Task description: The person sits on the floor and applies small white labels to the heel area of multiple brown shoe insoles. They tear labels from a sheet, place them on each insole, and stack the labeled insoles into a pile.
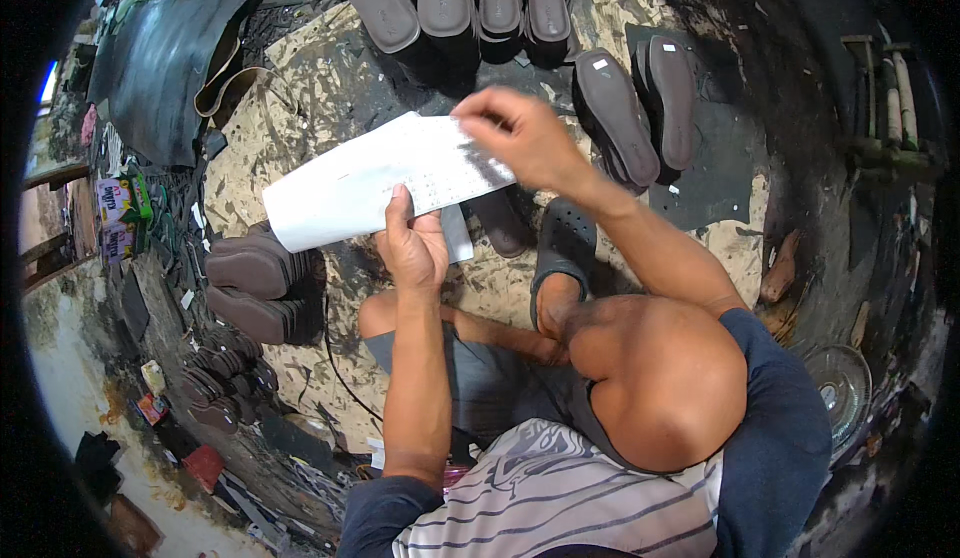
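My left hand [413,248] is closed on white paper sheets [345,183], its thumb on top and its fingers underneath. Small dark print covers the right part of the top sheet, and the left side curls downward. Over the far right corner of the paper is my right hand [515,138], slightly blurred, with its thumb and fingertips drawn together in a pinch. Whatever lies between those fingertips is too small to make out. Below the paper, a brown sole [502,226] lies partly hidden, close to a dark clog [563,243] on my foot.
Stacks of brown soles [440,3] stand at the far side. Two more stacks at the right carry small white labels [600,64]. Other soles [250,268] sit at the left, near a black rubber sheet [160,68]. A glass-like dish [838,390] is at the right.
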Tool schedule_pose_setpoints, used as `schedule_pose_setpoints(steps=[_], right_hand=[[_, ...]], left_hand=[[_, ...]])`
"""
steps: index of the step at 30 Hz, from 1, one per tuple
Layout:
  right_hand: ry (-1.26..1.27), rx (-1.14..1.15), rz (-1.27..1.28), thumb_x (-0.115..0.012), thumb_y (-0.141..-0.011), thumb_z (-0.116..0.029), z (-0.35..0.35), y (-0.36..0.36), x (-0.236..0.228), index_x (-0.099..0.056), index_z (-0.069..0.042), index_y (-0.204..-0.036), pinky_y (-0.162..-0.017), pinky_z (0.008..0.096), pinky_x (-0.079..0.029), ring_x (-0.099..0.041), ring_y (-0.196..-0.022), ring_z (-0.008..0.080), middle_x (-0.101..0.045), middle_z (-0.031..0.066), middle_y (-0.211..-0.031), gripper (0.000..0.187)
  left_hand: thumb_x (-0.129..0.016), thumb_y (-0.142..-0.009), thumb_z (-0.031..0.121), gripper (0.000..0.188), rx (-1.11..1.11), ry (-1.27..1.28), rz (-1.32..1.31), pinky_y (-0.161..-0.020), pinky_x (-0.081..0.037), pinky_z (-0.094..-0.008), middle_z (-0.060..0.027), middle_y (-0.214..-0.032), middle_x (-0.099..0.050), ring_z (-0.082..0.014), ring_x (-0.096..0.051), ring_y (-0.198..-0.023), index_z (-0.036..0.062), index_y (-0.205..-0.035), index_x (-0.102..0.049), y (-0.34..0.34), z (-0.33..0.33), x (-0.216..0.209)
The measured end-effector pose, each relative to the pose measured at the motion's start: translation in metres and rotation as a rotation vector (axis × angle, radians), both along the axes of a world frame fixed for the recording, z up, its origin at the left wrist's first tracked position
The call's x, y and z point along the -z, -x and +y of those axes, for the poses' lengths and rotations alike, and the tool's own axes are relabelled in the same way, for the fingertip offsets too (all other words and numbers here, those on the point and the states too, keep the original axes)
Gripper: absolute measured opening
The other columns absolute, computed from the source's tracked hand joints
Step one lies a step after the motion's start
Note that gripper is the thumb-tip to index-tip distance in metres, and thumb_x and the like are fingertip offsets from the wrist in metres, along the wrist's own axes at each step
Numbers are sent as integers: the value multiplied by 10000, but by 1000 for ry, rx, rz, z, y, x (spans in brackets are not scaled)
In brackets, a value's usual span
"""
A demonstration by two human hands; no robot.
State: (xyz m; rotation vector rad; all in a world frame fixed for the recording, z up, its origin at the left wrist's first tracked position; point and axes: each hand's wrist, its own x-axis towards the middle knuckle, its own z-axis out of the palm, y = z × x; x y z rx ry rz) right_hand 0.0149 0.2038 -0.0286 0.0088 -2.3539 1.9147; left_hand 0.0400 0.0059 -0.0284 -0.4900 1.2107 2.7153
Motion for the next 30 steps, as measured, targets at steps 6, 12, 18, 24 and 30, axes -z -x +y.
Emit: schedule_pose_setpoints(steps=[6, 12, 18, 24, 30], right_hand=[[25, -9, -180, -725, -956, -194, -33, -11, -15, -729, -14, -1117, -735, 277, -532, -637, -836, 93, -726, 61, -974, 241], [-93, 42, -70, -730, -948, -207, -35, -10, -20, -730, -3, -1094, -699, 276, -523, -651, -786, 110, -729, 83, -922, 251], [86, 83, -120, -725, -952, -190, -46, -9, -21, -728, -3, -1053, -711, 287, -532, -645, -776, 97, -729, 63, -900, 212], [123, 176, -16, -724, -965, -178, -30, 11, 22, -731, -10, -1035, -712, 267, -524, -618, -785, 70, -717, 11, -886, 182], [-154, 55, -500, -794, -871, -349, 16, 48, 138, -781, -40, -904, -794, 394, -546, -719, -797, 253, -765, 135, -896, 311]], left_hand=[[-549, -1043, 70, 482, 3, 25, 43, -1139, -487, -488, -184, -1442, -533, -308, -551, -1337, -23, -1490, -398, -6, 20, -2], [-550, -1058, 70, 430, -80, 157, 65, -1125, -495, -425, -169, -1410, -558, -269, -576, -1295, -27, -1461, -438, -9, 29, 17], [-608, -1030, 60, 439, -127, 261, 2, -1079, -507, -412, -144, -1390, -582, -251, -590, -1269, 3, -1441, -466, -15, 36, 15], [-593, -1038, 83, 438, -305, 147, -133, -1078, -506, -420, -147, -1397, -583, -268, -589, -1278, -17, -1445, -467, 1, 31, 35], [-564, -1045, 168, 428, -497, 81, -203, -1087, -499, -485, -195, -1353, -586, -323, -578, -1272, -72, -1384, -461, 29, -76, 73]])
